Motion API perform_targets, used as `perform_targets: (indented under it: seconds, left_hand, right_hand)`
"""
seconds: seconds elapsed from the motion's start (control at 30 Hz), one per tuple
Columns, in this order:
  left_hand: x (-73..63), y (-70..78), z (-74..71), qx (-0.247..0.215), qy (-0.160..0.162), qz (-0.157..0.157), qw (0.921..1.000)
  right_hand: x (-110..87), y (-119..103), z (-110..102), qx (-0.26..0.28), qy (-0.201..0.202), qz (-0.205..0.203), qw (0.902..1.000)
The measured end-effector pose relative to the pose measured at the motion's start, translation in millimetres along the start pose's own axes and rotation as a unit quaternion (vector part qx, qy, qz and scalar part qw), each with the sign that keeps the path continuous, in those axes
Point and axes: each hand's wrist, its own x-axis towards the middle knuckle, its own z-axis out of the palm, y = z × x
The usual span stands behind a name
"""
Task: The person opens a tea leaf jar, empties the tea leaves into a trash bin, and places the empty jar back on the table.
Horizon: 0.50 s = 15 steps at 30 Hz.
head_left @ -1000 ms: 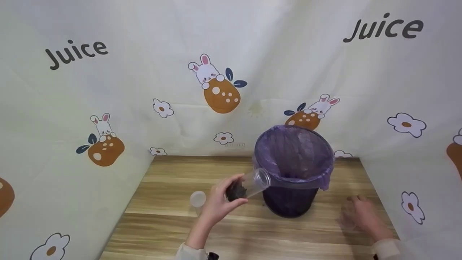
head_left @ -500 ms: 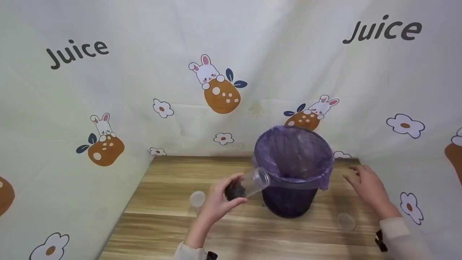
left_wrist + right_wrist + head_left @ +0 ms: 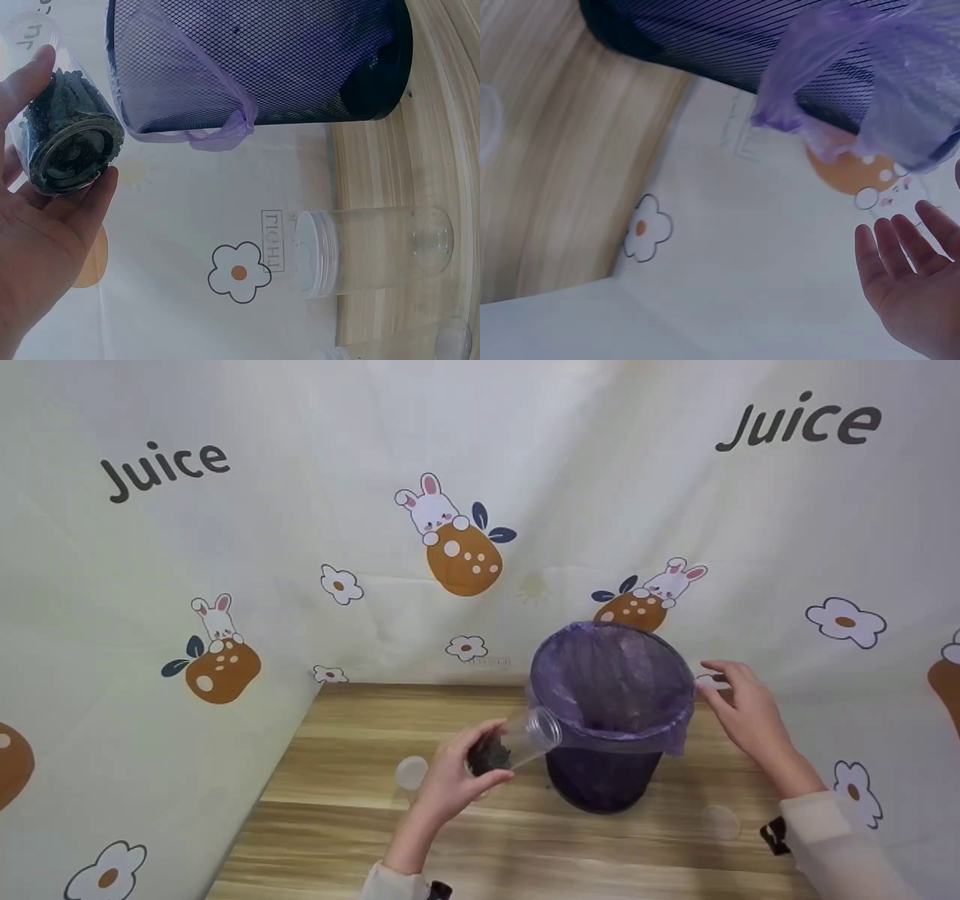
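My left hand [image 3: 450,780] grips a clear plastic jar [image 3: 531,735] with dark, crumbly bits in its bottom. The jar is uncapped and tilted, its mouth beside the near left rim of a black mesh trash can [image 3: 600,784]. A purple bag [image 3: 600,675] lines the can and folds over its rim. Up close in the left wrist view, the dark bits [image 3: 71,112] fill the jar's base end. To the right of the can's rim my right hand [image 3: 754,720] is raised, holding nothing, fingers loosely extended. It appears apart from the bag in the right wrist view.
A loose clear lid [image 3: 721,823] lies on the wooden table [image 3: 337,840], right of the can. A capped clear jar [image 3: 375,251] stands left of the can, with part of another jar [image 3: 452,341] near it. Printed curtains [image 3: 360,472] enclose the table's back and sides.
My right hand has let go of the lid on the table, then risen and moved inward to the can's right rim. The left hand and tilted jar stay nearly still.
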Motion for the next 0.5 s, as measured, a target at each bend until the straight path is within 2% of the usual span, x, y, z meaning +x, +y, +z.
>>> perform_targets:
  seconds: [0.3,0.5]
  left_hand:
    - [0.0,0.4,0.1,-0.007,0.000,-0.005,1.0000]
    - [0.3,-0.9,0.4,-0.002,0.004,-0.002,1.0000]
  right_hand:
    - [4.7,-15,9,0.009,0.010,-0.053,0.9985]
    - [2.2,-17,13,-0.013,0.000,-0.056,0.9983]
